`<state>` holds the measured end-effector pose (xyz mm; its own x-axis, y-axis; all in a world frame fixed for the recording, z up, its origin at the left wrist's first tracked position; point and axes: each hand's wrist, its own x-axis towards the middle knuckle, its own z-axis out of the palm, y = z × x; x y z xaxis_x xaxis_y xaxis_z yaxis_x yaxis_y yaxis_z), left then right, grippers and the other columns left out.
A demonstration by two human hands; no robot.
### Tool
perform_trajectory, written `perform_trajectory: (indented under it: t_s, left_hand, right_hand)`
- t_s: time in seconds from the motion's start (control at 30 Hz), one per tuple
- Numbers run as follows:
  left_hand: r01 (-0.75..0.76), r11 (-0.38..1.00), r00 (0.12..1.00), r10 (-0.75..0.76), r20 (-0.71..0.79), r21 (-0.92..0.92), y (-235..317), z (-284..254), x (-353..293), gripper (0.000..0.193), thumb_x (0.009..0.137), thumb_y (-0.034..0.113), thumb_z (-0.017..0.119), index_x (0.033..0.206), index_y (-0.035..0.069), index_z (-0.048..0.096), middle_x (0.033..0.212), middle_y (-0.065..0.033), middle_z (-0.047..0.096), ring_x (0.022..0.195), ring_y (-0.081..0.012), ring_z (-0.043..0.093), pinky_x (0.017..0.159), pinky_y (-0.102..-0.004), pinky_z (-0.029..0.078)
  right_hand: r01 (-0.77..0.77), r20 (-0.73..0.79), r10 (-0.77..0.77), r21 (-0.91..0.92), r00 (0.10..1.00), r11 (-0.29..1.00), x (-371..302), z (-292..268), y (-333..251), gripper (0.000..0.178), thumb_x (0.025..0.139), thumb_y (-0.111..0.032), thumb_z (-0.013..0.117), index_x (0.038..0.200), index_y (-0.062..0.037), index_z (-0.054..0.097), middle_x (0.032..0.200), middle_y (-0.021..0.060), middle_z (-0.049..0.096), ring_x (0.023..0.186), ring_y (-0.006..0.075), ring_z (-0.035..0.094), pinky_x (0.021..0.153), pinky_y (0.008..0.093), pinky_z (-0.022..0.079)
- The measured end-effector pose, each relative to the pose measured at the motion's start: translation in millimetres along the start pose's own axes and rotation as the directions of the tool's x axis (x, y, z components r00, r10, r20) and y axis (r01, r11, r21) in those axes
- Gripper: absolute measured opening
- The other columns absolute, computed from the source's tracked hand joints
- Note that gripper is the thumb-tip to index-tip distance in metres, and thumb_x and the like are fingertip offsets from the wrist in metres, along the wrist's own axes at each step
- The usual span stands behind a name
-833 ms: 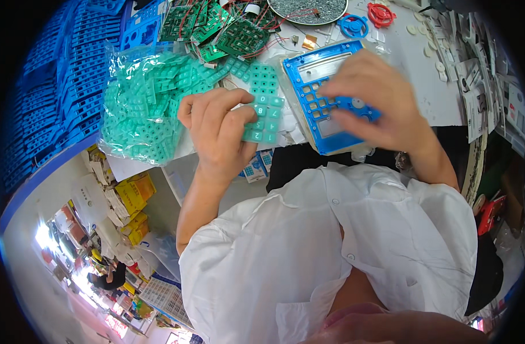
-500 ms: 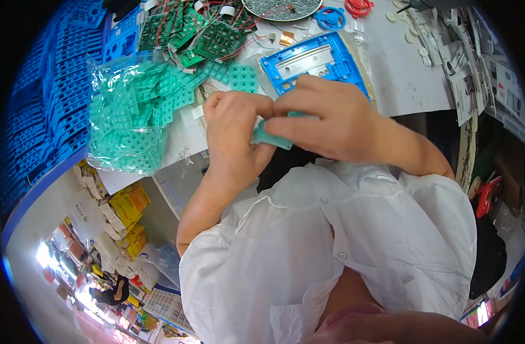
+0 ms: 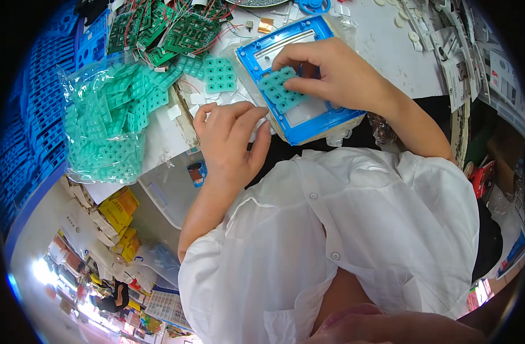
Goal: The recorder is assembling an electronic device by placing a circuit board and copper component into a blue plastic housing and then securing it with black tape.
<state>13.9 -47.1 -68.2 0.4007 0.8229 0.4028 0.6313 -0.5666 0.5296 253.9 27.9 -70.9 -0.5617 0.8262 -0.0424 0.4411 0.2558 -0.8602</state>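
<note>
My right hand (image 3: 334, 74) pinches a green rubber keypad (image 3: 278, 92) by its right edge, over a blue plastic housing (image 3: 299, 135). The keypad lies tilted across the housing's left rim; whether it rests fully on it I cannot tell. To the left, my left hand (image 3: 231, 140) is at the table's front edge, fingers curled. A crumpled white scrap (image 3: 256, 129) shows between its thumb and forefinger. Another green keypad (image 3: 219, 74) lies flat beyond the left hand. A clear bag (image 3: 104, 126) full of such keypads sits farther left.
Green circuit boards (image 3: 190, 31) with red wires are heaped at the far left. Blue plastic parts (image 3: 30, 126) are stacked along the left side. White plastic strips (image 3: 451, 51) pile up at the right. A blue ring (image 3: 314, 6) lies at the back.
My hands, close together before, have drawn apart. The right one has carried the keypad onto the blue housing, which now appears nearer to me. My left hand has dropped slightly lower.
</note>
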Motion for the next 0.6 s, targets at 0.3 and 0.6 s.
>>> perform_trajectory:
  t_s: [0.3,0.6]
  left_hand:
    - [-0.044,0.997,0.994,0.037,0.107,0.067,5,11,4,0.032,0.076,0.007,0.079,0.106,0.013,0.075,0.1,-0.002,0.066,0.083,-0.0187,0.06,0.095,-0.0447,0.039]
    - [-0.039,0.997,0.992,0.031,0.12,0.067,0,16,-1,0.025,0.079,0.015,0.079,0.104,0.015,0.075,0.101,0.0003,0.064,0.088,-0.0181,0.061,0.102,-0.0476,0.036]
  right_hand:
    - [0.115,-0.061,-0.14,-0.303,0.988,0.946,-3,1,-3,0.035,0.085,-0.013,0.079,0.118,-0.0094,0.069,0.1,0.0107,0.07,0.081,0.0247,0.07,0.072,0.0342,0.056]
    - [0.378,0.206,-0.318,-0.576,0.925,0.725,-32,0,-20,0.067,0.082,-0.041,0.078,0.138,-0.0069,0.06,0.149,0.0098,0.053,0.145,0.0287,0.043,0.112,0.0497,0.041]
